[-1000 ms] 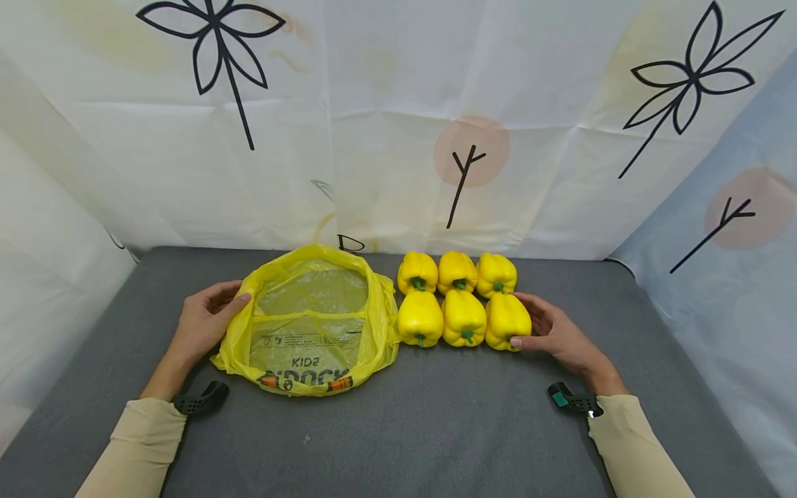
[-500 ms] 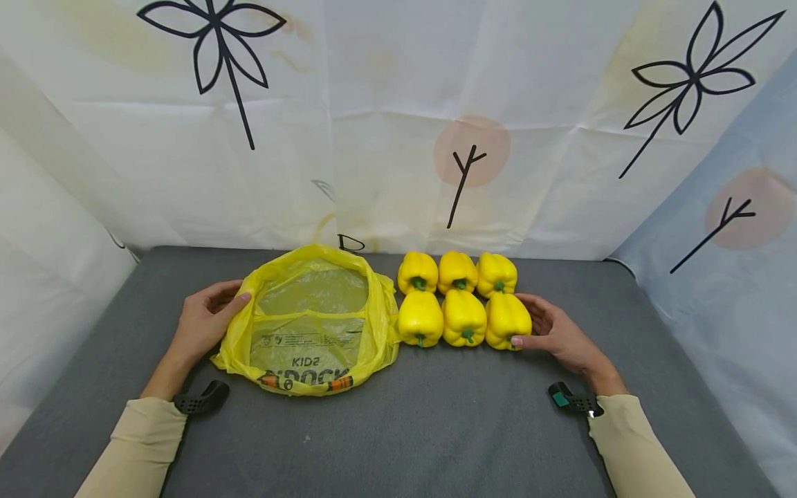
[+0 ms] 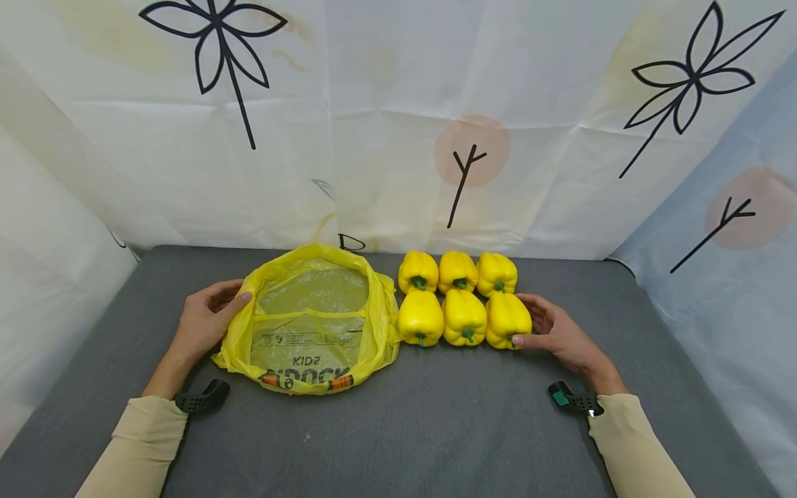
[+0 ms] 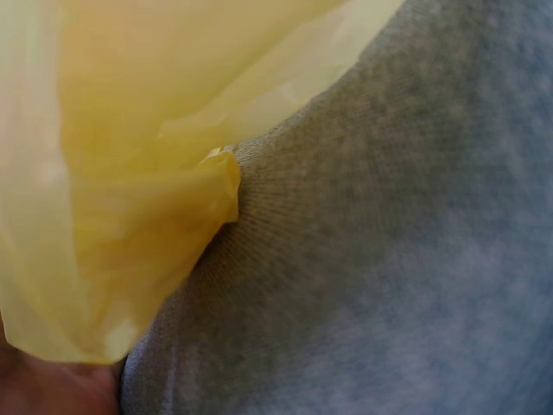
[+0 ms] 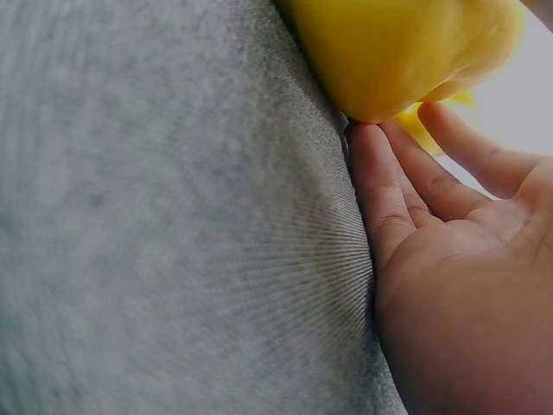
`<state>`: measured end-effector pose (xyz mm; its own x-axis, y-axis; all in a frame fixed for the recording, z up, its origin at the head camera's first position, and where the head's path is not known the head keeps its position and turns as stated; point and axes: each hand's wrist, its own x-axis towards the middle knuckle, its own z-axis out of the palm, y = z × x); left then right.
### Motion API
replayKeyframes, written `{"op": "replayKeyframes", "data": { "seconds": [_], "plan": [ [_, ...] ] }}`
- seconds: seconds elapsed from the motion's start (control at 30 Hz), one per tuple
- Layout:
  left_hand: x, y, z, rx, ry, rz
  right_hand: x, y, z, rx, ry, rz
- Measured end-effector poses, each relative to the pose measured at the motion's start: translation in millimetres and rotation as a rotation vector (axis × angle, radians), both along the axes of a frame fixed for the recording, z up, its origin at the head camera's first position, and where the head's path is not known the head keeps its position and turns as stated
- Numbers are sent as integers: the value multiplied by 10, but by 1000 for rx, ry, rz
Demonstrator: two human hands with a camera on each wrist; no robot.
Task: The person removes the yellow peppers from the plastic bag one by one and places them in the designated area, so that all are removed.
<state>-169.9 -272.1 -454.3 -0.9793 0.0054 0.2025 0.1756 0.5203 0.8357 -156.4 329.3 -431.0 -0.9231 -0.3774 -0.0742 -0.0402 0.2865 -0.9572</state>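
A yellow plastic bag (image 3: 385, 325) lies on the table with its wide mouth turned up and printing visible inside. My left hand (image 3: 204, 319) touches the bag's left side, the thumb tip against its rim; the bag hides most of the fingers in the left wrist view. To the bag's right, several yellow bell peppers (image 3: 463, 318) sit in two rows, green stems facing me. My right hand (image 3: 563, 339) is at the front right bell pepper (image 3: 507, 319), thumb at its near side, fingers at its far side. In the right wrist view, nearly straight fingers (image 5: 384, 194) touch that pepper.
Grey cloth covers the table (image 3: 398, 443). A pale curtain (image 3: 386, 124) with leaf drawings hangs right behind its back edge, and another side of it stands at the right. Black bands (image 3: 202, 398) are on both wrists.
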Motion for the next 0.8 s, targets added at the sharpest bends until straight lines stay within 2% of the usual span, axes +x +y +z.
{"op": "replayKeyframes", "data": {
  "seconds": [0.8],
  "plan": [
    [-3,-5,-11,-8,6,5,9,11,9,4,-9,-17]
  ]
}}
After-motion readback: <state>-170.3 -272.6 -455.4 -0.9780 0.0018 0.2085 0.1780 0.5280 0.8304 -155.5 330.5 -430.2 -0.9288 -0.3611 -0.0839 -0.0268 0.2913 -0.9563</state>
